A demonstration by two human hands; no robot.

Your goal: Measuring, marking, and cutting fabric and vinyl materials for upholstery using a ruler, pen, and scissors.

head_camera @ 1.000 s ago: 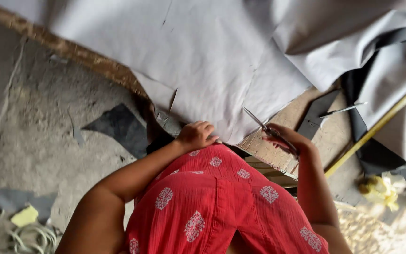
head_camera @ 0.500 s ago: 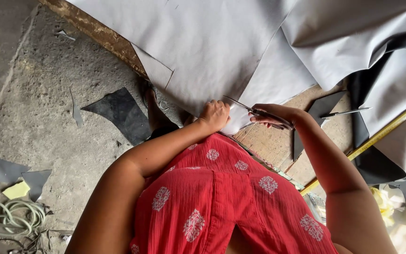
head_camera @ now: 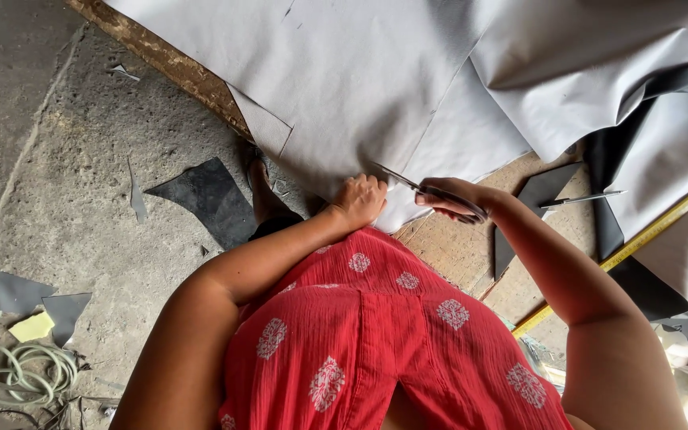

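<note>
A large grey sheet of leather-like material (head_camera: 344, 80) lies over a wooden board (head_camera: 455, 247). My right hand (head_camera: 455, 199) grips a pair of scissors (head_camera: 408, 181), whose blades point left into the sheet's near edge. My left hand (head_camera: 360, 199) pinches that edge just left of the blades, fingers curled on the material. Below the hands my red patterned dress (head_camera: 376, 334) fills the lower part of the view.
A yellow measuring stick (head_camera: 646, 239) runs diagonally at right, with a thin metal tool (head_camera: 583, 199) lying near it. Dark offcuts (head_camera: 205, 195) and grey scraps (head_camera: 9, 291) lie on the concrete floor. A coiled cord (head_camera: 17, 370) sits at lower left. More folded grey material (head_camera: 599, 72) is piled at upper right.
Both hands have shifted up and left along the sheet's edge. The scissors now reach further into the material, and my left hand has closed in right beside the blades.
</note>
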